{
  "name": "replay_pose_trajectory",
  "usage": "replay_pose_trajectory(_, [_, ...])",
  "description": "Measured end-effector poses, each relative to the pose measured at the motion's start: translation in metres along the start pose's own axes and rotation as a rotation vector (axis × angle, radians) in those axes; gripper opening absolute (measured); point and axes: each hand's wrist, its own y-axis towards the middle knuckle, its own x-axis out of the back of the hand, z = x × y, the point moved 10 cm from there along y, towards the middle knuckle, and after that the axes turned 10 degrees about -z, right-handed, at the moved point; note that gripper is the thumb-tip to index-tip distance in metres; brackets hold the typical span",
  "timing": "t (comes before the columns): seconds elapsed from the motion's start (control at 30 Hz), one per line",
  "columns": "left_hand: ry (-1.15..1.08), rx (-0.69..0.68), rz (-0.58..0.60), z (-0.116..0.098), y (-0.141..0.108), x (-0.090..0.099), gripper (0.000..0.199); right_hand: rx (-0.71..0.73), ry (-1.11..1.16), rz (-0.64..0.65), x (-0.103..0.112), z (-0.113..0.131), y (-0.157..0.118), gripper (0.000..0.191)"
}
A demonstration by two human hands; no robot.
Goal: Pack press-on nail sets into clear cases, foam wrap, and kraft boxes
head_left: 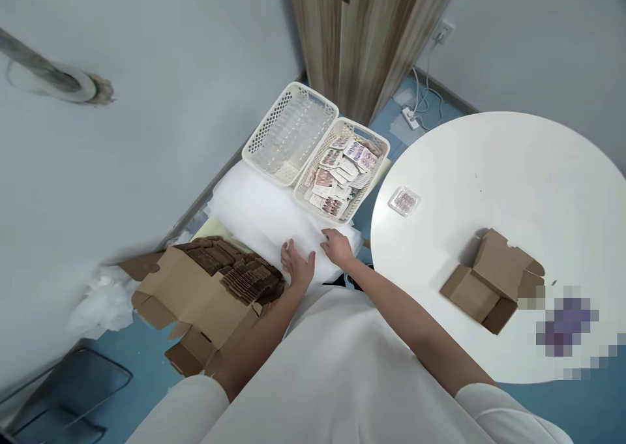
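A stack of thin white sheets, like packing foam, lies in front of me. My left hand rests over its near part, fingers spread and thumb apart, with nothing visible in them. Close by on the right, my right hand is at the same sheets, its fingers bent but apart; no held thing shows. Beyond the stack stand two white plastic baskets: the left basket contains clear plastic trays, and the right basket contains carded sets of press-on nails.
On the round white table are a small clear case, an open cardboard box and a pixelated purple item. Left of my arm, a large open carton holds folded brown cardboard. A power strip lies on the floor.
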Motion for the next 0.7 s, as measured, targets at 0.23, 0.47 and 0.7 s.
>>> replay_pose_trajectory(0.23, [-0.190, 0.368, -0.106, 0.029, 0.014, 0.009, 0.077, 0.290, -0.189, -0.156, 0.021, 0.037, -0.015, 0.050])
replay_pose_trajectory(0.47, [-0.203, 0.497, -0.150, 0.043, 0.017, 0.010, 0.078, 0.476, -0.068, 0.044, -0.013, 0.078, -0.012, 0.056])
replay_pose_trajectory(0.7, [-0.476, 0.441, -0.098, 0.036, 0.016, -0.001, 0.044, 0.160, -0.003, 0.054, -0.021, 0.062, 0.009, 0.031])
